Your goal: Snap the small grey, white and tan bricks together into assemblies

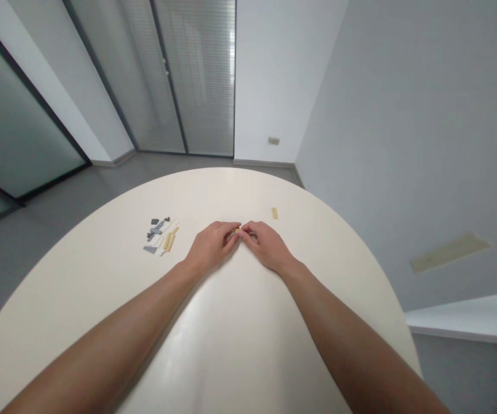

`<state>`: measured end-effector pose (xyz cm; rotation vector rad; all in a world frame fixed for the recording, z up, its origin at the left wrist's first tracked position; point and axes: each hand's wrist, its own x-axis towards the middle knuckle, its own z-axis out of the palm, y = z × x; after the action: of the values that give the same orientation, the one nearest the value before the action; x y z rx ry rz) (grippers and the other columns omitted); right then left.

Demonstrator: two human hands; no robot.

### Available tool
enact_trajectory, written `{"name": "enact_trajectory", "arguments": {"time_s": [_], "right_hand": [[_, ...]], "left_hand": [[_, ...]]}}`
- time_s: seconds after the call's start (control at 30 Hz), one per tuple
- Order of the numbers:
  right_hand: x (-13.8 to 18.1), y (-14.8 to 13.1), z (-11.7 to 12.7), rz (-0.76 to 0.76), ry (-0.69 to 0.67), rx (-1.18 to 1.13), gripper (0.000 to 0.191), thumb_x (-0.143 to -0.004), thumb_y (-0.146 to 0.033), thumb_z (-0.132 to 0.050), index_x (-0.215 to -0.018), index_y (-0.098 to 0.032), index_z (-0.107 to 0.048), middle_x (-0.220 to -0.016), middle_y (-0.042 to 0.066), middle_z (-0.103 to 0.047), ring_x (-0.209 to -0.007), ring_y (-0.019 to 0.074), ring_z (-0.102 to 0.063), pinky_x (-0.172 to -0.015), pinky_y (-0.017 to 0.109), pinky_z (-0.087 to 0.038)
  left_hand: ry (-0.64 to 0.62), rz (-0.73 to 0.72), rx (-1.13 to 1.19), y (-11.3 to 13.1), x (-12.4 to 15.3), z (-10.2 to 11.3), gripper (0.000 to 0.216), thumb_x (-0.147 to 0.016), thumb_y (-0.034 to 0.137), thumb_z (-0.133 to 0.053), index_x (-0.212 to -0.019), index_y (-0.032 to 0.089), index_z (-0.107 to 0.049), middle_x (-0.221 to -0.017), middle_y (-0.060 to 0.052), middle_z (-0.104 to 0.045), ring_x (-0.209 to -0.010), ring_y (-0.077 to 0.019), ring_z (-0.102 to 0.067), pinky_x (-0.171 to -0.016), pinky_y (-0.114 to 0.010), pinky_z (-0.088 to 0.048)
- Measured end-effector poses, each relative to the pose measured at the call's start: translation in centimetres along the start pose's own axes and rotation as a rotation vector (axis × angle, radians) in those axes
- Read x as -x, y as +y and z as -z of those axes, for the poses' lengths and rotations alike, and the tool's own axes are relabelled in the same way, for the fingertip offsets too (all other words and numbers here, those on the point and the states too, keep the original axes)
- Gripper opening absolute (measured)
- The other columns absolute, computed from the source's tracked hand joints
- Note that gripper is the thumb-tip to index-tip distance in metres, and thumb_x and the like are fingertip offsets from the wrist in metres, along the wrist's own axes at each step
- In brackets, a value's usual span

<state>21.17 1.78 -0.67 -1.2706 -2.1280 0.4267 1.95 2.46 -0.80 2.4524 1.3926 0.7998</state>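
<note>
Straight ahead, at twelve o'clock from the person, two hands meet on a round, pale cream surface (240, 345): the left hand (211, 244) and the right hand (266, 244), knuckles up and both forearms stretched across the top. Between them sits one small tan piece (236, 229), mostly covered, so only a sliver of light yellowish-brown shows where the fingertips touch. The fingers (230, 230) of both hands are drawn together and pinch this piece from either side, low on the surface. At about nine o'clock from the left hand lies one cluster of small parts (161, 236), some dark grey, some tan and a few whitish, too small to count surely. At about one o'clock from the right hand lies one lone tan strip (274, 213), flat, short and well apart from the cluster
</note>
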Motion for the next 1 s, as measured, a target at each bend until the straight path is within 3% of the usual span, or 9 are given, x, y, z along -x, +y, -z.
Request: {"name": "enact_trajectory", "arguments": {"time_s": [0.3,0.63,1.0], "right_hand": [[0.07,-0.04,-0.11,-0.012,0.013,-0.013,0.023,-0.105,-0.033,-0.045,-0.105,-0.021,-0.065,-0.101,0.005,-0.071,-0.094,0.0187,-0.062,-0.085,0.032,-0.043],[0.17,-0.32,-0.13,-0.059,0.036,-0.121,0.02,-0.101,-0.034,-0.05,-0.113,-0.024,-0.062,-0.107,0.006,-0.073,-0.098,0.0188,-0.067,-0.089,0.033,-0.049],[0.18,-0.22,-0.16,-0.051,0.019,-0.093,0.02,-0.101,-0.037,-0.052,-0.113,-0.024,-0.061,-0.104,0.006,-0.073,-0.097,0.0191,-0.067,-0.089,0.033,-0.049]], "left_hand": [[0.024,0.045,-0.005,0.11,0.04,0.14,0.03,-0.099,0.039,-0.051,-0.117,0.025,-0.07,-0.106,-0.005,-0.075,-0.094,-0.0218,-0.067,-0.082,-0.033,-0.05],[0.006,0.061,-0.038,0.31,-0.01,0.38,0.028,-0.099,0.04,-0.048,-0.108,0.026,-0.071,-0.099,-0.004,-0.074,-0.09,-0.0224,-0.064,-0.074,-0.032,-0.045],[-0.011,0.06,-0.047,0.28,-0.06,0.36,0.027,-0.098,0.038,-0.049,-0.104,0.024,-0.071,-0.091,-0.005,-0.072,-0.086,-0.0219,-0.063,-0.07,-0.032,-0.043]]}}
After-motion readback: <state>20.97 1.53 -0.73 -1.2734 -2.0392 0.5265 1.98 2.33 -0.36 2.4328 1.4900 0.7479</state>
